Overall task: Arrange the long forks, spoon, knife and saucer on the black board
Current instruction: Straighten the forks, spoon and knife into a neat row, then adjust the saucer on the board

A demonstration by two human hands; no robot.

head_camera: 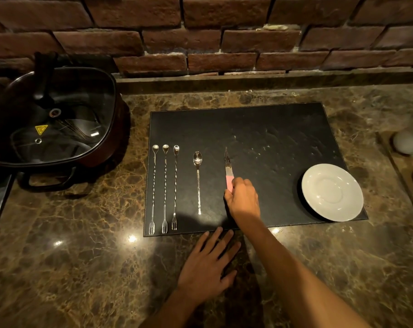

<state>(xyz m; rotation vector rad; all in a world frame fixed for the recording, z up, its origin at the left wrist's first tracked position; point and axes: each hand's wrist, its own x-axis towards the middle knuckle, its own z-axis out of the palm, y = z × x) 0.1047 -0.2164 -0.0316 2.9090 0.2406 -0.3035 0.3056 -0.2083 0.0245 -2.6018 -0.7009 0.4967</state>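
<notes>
Three long forks (164,189) line the black board (260,129) at 9 o'clock, tines toward the near edge; a spoon (198,181) lies beside them. The left hand (206,266) rests flat, fingers spread, on the worktop (82,268); the right hand (243,201) grips the knife (228,169) mid-board. A saucer (332,192) sits at 4 o'clock.

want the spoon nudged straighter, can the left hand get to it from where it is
Probably yes. The left hand lies flat on the counter just below the board, and nothing lies between it and the spoon; the right hand is off to the side.
</notes>
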